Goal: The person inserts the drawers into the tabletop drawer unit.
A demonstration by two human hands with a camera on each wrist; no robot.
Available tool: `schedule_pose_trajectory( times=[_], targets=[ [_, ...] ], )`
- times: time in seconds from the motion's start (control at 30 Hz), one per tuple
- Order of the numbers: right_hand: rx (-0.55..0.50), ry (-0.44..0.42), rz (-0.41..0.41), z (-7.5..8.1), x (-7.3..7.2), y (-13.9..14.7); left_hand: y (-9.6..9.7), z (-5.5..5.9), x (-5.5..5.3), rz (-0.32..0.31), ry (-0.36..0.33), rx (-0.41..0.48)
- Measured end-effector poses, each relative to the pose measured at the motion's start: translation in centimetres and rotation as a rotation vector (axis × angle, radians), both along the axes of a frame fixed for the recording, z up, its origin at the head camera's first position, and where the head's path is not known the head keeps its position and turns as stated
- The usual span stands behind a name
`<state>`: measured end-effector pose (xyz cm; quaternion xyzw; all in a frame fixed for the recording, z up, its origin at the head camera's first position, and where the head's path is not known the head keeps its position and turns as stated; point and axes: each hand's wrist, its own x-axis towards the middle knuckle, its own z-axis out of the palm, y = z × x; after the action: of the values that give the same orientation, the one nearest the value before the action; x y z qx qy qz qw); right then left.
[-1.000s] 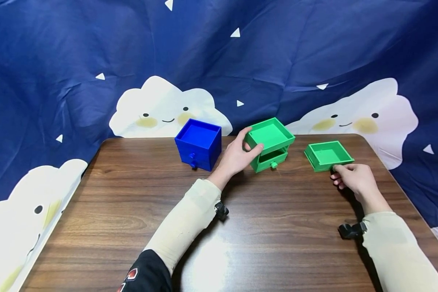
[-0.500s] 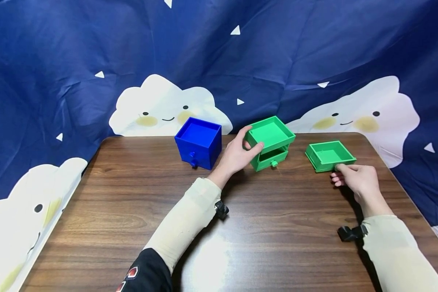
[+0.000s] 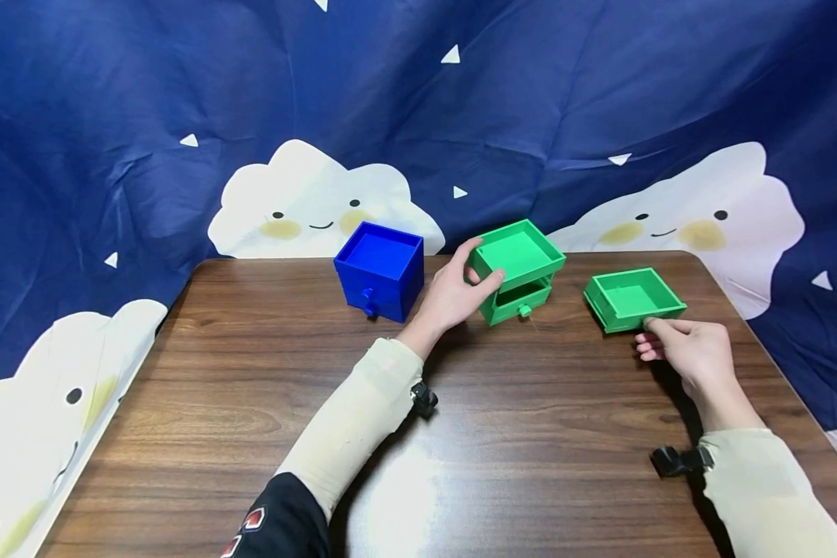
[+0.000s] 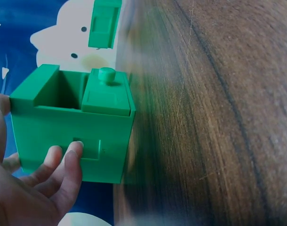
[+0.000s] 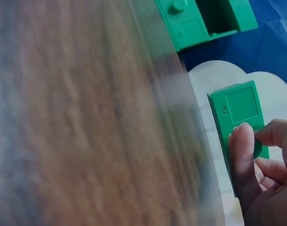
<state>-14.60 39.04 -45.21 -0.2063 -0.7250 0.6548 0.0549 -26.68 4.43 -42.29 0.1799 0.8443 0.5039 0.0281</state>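
Observation:
My left hand (image 3: 453, 294) grips the small green drawer cabinet (image 3: 519, 256), thumb at its front edge and fingers along its left side. The cabinet's upper slot is a dark gap, while a lower drawer (image 4: 106, 96) with a round knob sits in place. To the right, my right hand (image 3: 697, 349) pinches the knob (image 5: 258, 149) of a loose green drawer (image 3: 636, 293) between thumb and finger. That drawer is upright, open side up, and holds nothing. Its front panel bears a small raised mark, seen in the right wrist view.
A blue drawer cabinet (image 3: 380, 271) stands left of the green one, its knobs facing forward. Everything is near the back edge of the wooden table (image 3: 251, 403). A dark blue cloth (image 3: 390, 93) with white clouds hangs behind.
My right hand has moved slightly right and toward me, and the loose green drawer has come along with it. The left hand keeps its place on the green cabinet.

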Motion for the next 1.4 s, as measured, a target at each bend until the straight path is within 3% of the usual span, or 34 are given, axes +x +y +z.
schedule_pose_trajectory(
  times=[0.27, 0.7, 1.4],
  targets=[
    [-0.039, 0.035, 0.013, 0.9, 1.4, -0.6, 0.1, 0.0, 0.1, 0.009, 0.003, -0.009],
    [0.027, 0.124, 0.063, 1.7, 3.2, -1.9, 0.1, -0.1, 0.1, 0.008, 0.010, -0.006],
    [0.039, 0.186, 0.082, 1.9, 4.2, -3.9, 0.1, -0.1, 0.1, 0.012, 0.000, 0.000]
  ],
)
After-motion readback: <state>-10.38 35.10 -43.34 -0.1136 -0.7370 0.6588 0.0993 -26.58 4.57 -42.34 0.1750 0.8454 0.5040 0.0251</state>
